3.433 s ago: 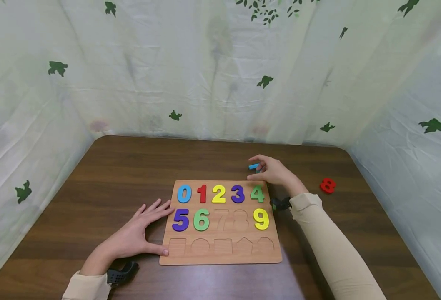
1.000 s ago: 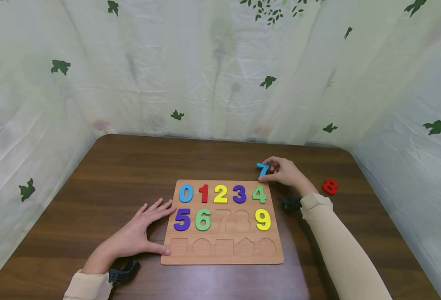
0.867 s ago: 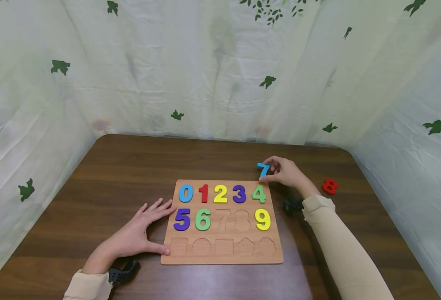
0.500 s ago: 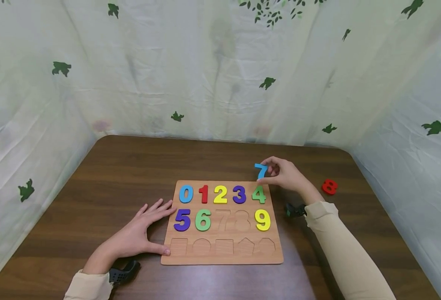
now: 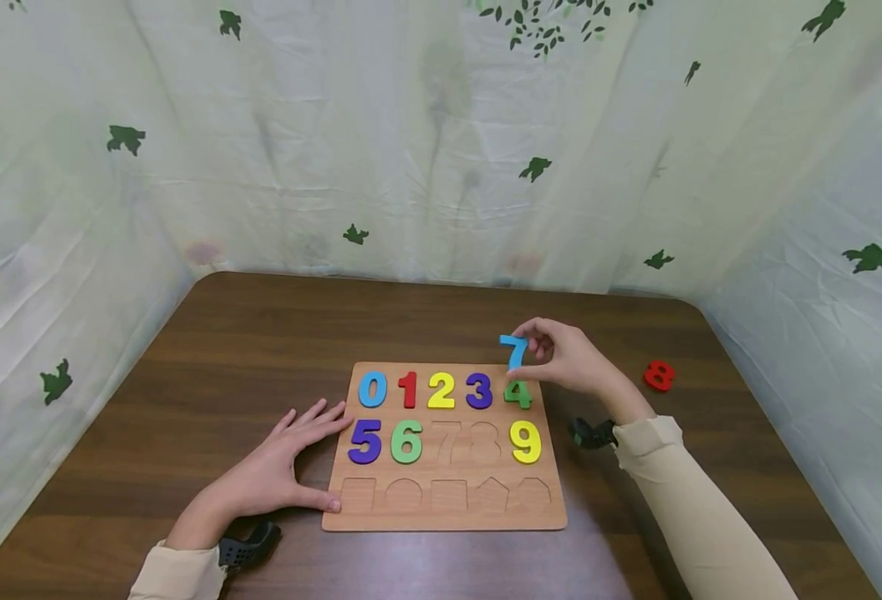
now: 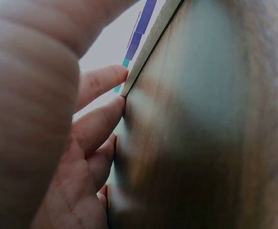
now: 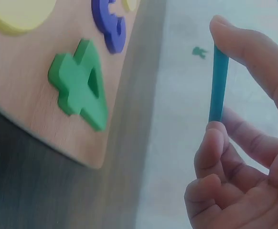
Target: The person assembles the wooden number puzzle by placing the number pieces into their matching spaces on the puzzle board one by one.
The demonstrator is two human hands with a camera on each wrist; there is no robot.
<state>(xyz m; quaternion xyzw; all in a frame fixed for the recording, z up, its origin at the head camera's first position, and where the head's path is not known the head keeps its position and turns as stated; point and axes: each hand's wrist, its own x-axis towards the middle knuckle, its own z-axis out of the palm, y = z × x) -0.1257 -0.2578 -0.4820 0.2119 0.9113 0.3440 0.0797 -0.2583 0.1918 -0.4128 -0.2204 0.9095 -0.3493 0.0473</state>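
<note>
A wooden number puzzle board [image 5: 441,518] lies on the table, holding colored digits 0 to 6 and a yellow 9 [image 5: 525,442]. Its outlines for 7 [image 5: 445,442] and 8 [image 5: 484,442] are bare. My right hand [image 5: 568,360] pinches a blue number 7 [image 5: 514,350] between thumb and fingers, above the board's far right corner and partly over the green 4 [image 5: 518,396]. In the right wrist view the 7 [image 7: 218,83] shows edge-on, raised off the board. My left hand [image 5: 276,467] is spread at the board's left edge, thumb on its lower corner, fingertips against the side.
A red number 8 [image 5: 659,375] lies on the brown table [image 5: 283,317] to the right of the right forearm. Along the board's bottom row run several bare shape outlines. A pale curtain [image 5: 426,150] with leaf prints surrounds the table's back and sides.
My right hand picked the blue 7 up from behind the board, turned its face toward the head view, and has moved it left and nearer over the board's corner. The left hand stays put.
</note>
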